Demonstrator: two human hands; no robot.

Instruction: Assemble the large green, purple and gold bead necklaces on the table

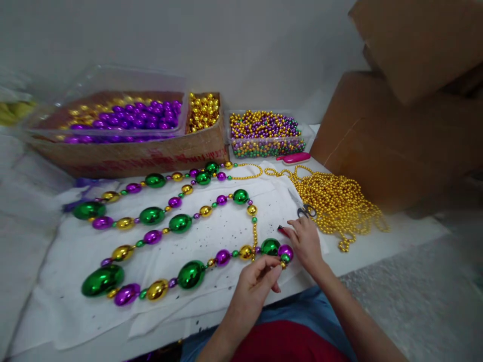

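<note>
My left hand is closed in a pinch at the front end of a bead necklace, beside a small gold bead. Large green, purple and gold beads alternate along this strand, which loops back across the cloth. A thin gold bead chain runs from its other end towards my left hand. My right hand has its fingers closed around a small red thing with a dark tip; its kind is not clear. Just beyond those fingers lie black-handled scissors. Another finished-looking necklace loop lies farther back.
White cloth with dark specks covers the table. Behind stand a cardboard box with a clear bin of purple and gold beads, and a tub of small mixed beads. Gold chains pile at right, near a pink-handled tool and large cartons.
</note>
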